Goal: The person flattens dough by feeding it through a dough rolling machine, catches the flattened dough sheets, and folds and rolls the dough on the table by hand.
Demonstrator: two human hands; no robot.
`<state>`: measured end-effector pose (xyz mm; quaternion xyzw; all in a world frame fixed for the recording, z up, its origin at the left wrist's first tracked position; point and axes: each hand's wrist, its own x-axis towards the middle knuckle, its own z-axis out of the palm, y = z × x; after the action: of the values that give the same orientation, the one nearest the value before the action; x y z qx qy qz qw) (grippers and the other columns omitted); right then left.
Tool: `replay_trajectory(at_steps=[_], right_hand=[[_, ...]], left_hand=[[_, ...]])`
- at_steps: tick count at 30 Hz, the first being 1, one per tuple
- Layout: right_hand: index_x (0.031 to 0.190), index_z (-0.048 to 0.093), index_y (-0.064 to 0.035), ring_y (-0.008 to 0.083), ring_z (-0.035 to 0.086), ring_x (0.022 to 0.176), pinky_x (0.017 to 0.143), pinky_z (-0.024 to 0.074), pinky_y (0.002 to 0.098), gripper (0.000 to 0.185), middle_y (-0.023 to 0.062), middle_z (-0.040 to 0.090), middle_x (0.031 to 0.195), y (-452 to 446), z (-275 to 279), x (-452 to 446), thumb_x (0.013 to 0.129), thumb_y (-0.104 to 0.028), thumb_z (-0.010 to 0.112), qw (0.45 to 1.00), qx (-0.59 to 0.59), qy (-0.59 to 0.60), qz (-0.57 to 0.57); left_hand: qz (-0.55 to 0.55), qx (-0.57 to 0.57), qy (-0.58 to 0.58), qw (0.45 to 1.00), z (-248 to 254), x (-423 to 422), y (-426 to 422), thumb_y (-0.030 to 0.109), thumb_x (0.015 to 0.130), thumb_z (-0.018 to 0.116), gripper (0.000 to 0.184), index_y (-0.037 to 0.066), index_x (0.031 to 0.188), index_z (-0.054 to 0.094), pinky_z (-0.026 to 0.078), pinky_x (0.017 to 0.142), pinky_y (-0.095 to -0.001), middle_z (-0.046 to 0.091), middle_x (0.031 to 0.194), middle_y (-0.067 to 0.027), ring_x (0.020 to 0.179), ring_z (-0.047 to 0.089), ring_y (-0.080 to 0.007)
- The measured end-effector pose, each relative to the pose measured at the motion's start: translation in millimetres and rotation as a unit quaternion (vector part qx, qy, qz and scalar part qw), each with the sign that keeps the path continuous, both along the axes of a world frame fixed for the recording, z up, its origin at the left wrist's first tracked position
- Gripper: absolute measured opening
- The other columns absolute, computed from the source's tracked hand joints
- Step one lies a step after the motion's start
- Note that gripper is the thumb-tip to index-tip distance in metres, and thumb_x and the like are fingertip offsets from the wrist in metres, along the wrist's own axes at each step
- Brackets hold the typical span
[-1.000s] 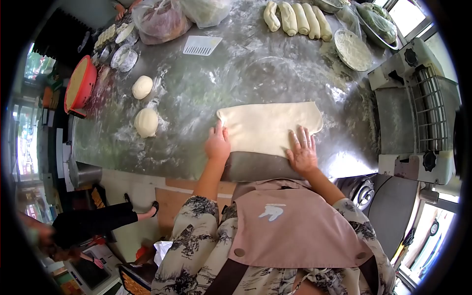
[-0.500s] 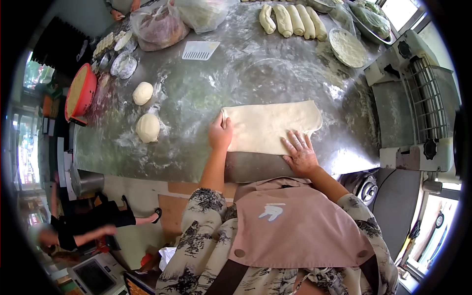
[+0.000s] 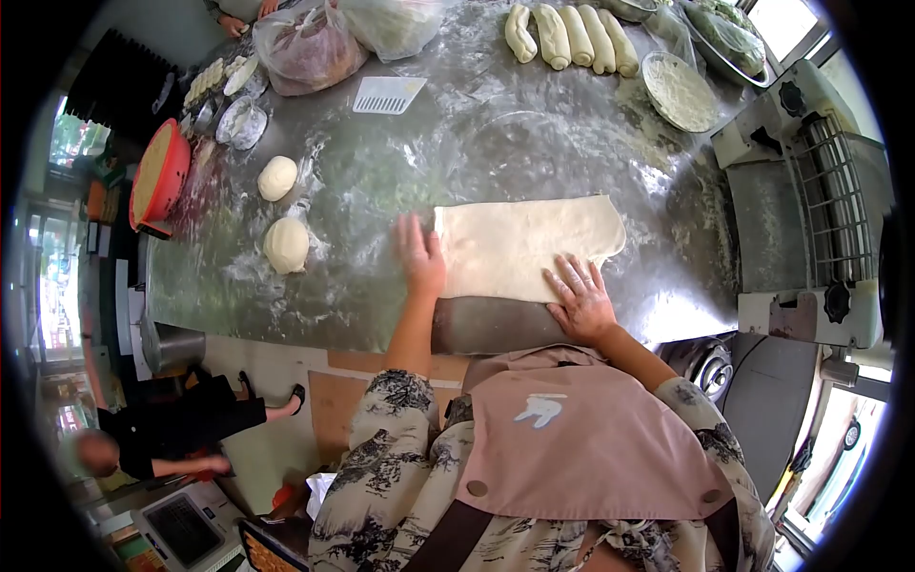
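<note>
While the dough (image 3: 515, 243) stretches sideways mid-frame, left hand (image 3: 420, 263) is kinda uncurled by its left end, right hand (image 3: 583, 303) splayed on top.

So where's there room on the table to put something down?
Between the dough balls and left hand, or between the dough sheet and dough rolls, both dusted white. The far left is crowded with plastic bags and the red basin.

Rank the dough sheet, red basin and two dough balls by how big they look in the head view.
1. Dough sheet
2. Red basin
3. Upper dough ball and lower dough ball, unranked: nearness makes it unsure.
</note>
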<state>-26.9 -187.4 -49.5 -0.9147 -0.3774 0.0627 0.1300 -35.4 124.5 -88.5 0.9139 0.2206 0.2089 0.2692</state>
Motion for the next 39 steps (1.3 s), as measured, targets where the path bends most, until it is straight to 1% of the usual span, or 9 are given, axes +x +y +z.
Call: replay_trajectory(at_steps=[4, 11, 15, 19, 24, 27, 30, 36, 39], right_hand=[[0.144, 0.038, -0.0178, 0.0318, 0.026, 0.14, 0.115, 0.0178, 0.0507, 0.055, 0.0121, 0.031, 0.151, -4.4, -0.6, 3.3, 0.095, -0.041, 0.046, 1.0, -0.005, 0.004, 0.015], [0.146, 0.034, -0.0195, 0.0294, 0.025, 0.141, 0.116, 0.0159, 0.0473, 0.056, 0.0111, 0.029, 0.152, -20.3, -1.7, 12.2, 0.095, -0.04, 0.045, 0.998, -0.01, 0.025, 0.048], [0.147, 0.033, -0.0197, 0.0289, 0.026, 0.141, 0.117, 0.0153, 0.0457, 0.056, 0.0106, 0.029, 0.152, -28.5, -2.2, 13.7, 0.096, -0.039, 0.045, 0.998, -0.001, 0.019, 0.055], [0.147, 0.033, -0.0183, 0.0292, 0.026, 0.141, 0.117, 0.0152, 0.0455, 0.057, 0.0107, 0.03, 0.152, -31.1, -2.9, 16.9, 0.095, -0.039, 0.045, 0.998, 0.005, 0.013, 0.065], [0.145, 0.035, -0.013, 0.031, 0.025, 0.141, 0.116, 0.0157, 0.0463, 0.057, 0.0122, 0.029, 0.152, -45.0, -6.5, 21.6, 0.095, -0.037, 0.047, 0.997, 0.051, 0.035, 0.046], [0.143, 0.037, -0.0107, 0.032, 0.025, 0.141, 0.116, 0.0161, 0.0471, 0.056, 0.0137, 0.03, 0.151, -60.4, -8.5, 21.9, 0.094, -0.036, 0.047, 0.998, 0.061, 0.023, -0.023], [0.142, 0.039, -0.0093, 0.0323, 0.025, 0.141, 0.116, 0.016, 0.0479, 0.054, 0.015, 0.031, 0.15, -63.9, -4.5, 26.7, 0.095, -0.036, 0.047, 0.998, 0.045, 0.022, -0.045], [0.14, 0.041, -0.0077, 0.0334, 0.025, 0.14, 0.116, 0.016, 0.0481, 0.053, 0.0159, 0.032, 0.149, -68.0, -7.5, 31.6, 0.095, -0.035, 0.046, 0.998, 0.055, 0.026, -0.018], [0.138, 0.043, -0.0068, 0.0345, 0.026, 0.14, 0.115, 0.0174, 0.0487, 0.051, 0.0168, 0.032, 0.149, -81.3, -7.6, 36.2, 0.095, -0.032, 0.048, 0.996, 0.074, 0.026, -0.047]], left_hand=[[-0.061, 0.094, 0.185, 0.976, -4.3, -2.7, -7.2, 0.027, 0.094, 0.045, 0.057, 0.002, 0.144, 0.033, 0.018, 0.112, -0.0516, 0.029, 0.15, -0.0213, 0.141, 0.025, -0.0342], [-0.15, -0.132, -0.007, 0.98, -6.8, 4.4, -42.2, 0.015, 0.093, 0.048, 0.064, 0.002, 0.149, 0.02, 0.018, 0.114, -0.0482, 0.02, 0.154, -0.0202, 0.142, 0.02, -0.0366], [0.115, -0.024, 0.155, 0.981, -3.2, 8.8, -26.1, 0.031, 0.096, 0.043, 0.061, 0.002, 0.147, 0.026, 0.011, 0.114, -0.0535, 0.019, 0.155, -0.02, 0.144, 0.015, -0.0362], [0.028, -0.003, 0.187, 0.982, -12.8, 13.5, -54.5, 0.037, 0.096, 0.042, 0.066, 0.004, 0.148, 0.022, 0.011, 0.113, -0.0554, 0.02, 0.155, -0.0189, 0.143, 0.017, -0.0371], [-0.092, -0.148, 0.039, 0.984, -14.3, 17.9, -79.9, 0.032, 0.096, 0.043, 0.064, 0.001, 0.148, 0.02, 0.014, 0.116, -0.0444, 0.017, 0.154, -0.0234, 0.143, 0.014, -0.0399], [0.065, -0.098, 0.095, 0.988, 2.3, 16.4, -52.2, 0.032, 0.096, 0.044, 0.065, 0.0, 0.147, 0.021, 0.013, 0.116, -0.0448, 0.015, 0.155, -0.0231, 0.143, 0.013, -0.0388], [0.096, 0.009, 0.29, 0.952, 1.9, 20.0, -59.5, 0.031, 0.096, 0.045, 0.066, 0.003, 0.149, 0.018, 0.016, 0.115, -0.0432, 0.012, 0.155, -0.0236, 0.144, 0.014, -0.0373], [-0.062, -0.039, 0.185, 0.98, 17.9, 34.7, -134.4, 0.035, 0.096, 0.047, 0.067, 0.001, 0.148, 0.021, 0.014, 0.116, -0.0435, 0.016, 0.154, -0.0245, 0.144, 0.012, -0.037], [-0.056, -0.159, 0.039, 0.985, 17.4, 44.0, -114.1, 0.035, 0.096, 0.046, 0.066, 0.002, 0.148, 0.021, 0.015, 0.116, -0.043, 0.015, 0.154, -0.0257, 0.144, 0.013, -0.0377]])
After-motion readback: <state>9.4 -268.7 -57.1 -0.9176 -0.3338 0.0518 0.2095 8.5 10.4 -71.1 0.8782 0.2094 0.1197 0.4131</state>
